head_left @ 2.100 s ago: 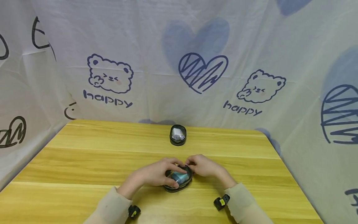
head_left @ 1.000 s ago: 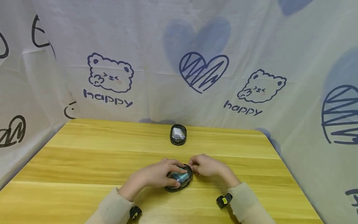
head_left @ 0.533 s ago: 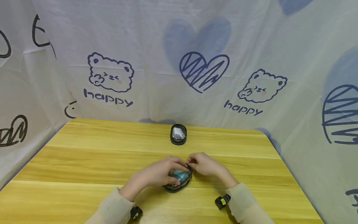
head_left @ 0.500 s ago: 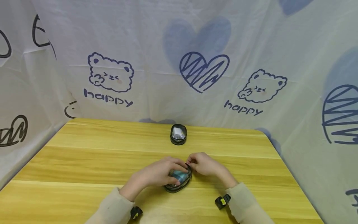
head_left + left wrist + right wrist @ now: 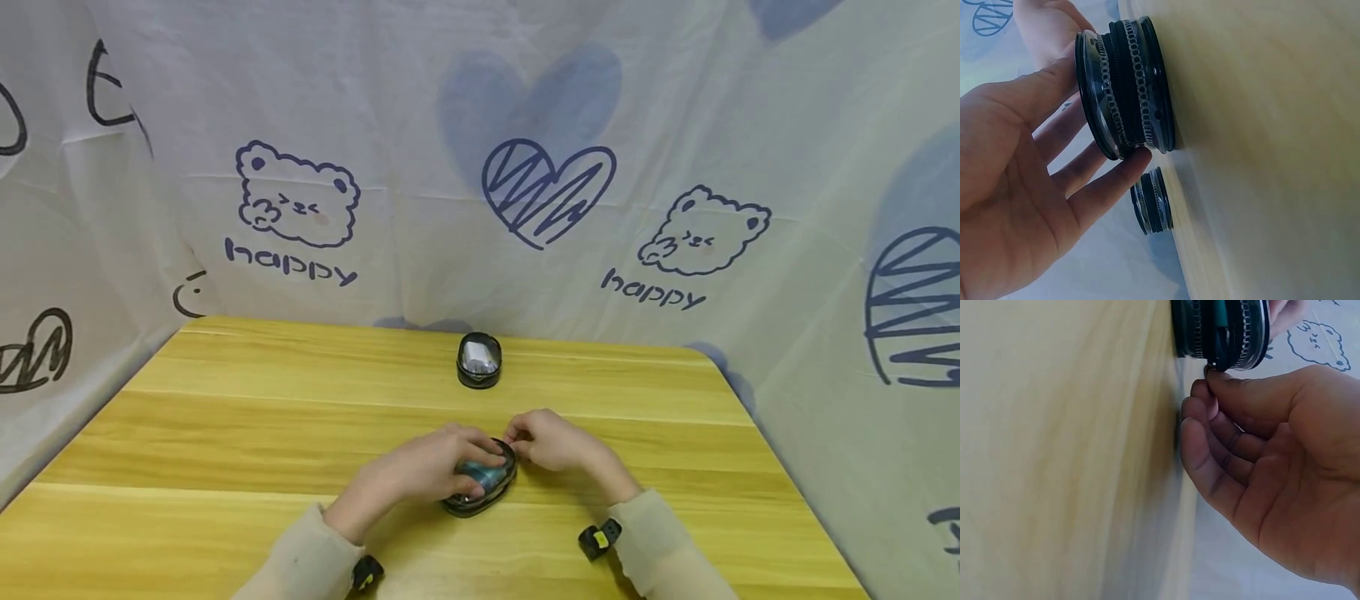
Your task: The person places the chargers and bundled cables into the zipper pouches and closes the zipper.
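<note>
A small oval zip case (image 5: 480,489) with a clear lid and something teal inside lies on the wooden table (image 5: 225,417) near the front middle. My left hand (image 5: 423,471) grips it, thumb on the lid's edge and fingers curled round its side (image 5: 1125,87). My right hand (image 5: 546,442) is at the case's far right rim. There its thumb and forefinger pinch the zip pull (image 5: 1210,367), while the other fingers are curled beneath. In the right wrist view the case (image 5: 1222,331) shows its zip teeth.
A second, smaller zip case (image 5: 478,362) of the same kind stands near the table's back edge, also seen behind the held case (image 5: 1152,200) from the left wrist. A cloth printed with bears and hearts (image 5: 547,192) walls in the table behind and on both sides.
Both hands stay on the near case. The right hand's pinch has shifted slightly along the far rim; the case has turned a little under the left hand.
</note>
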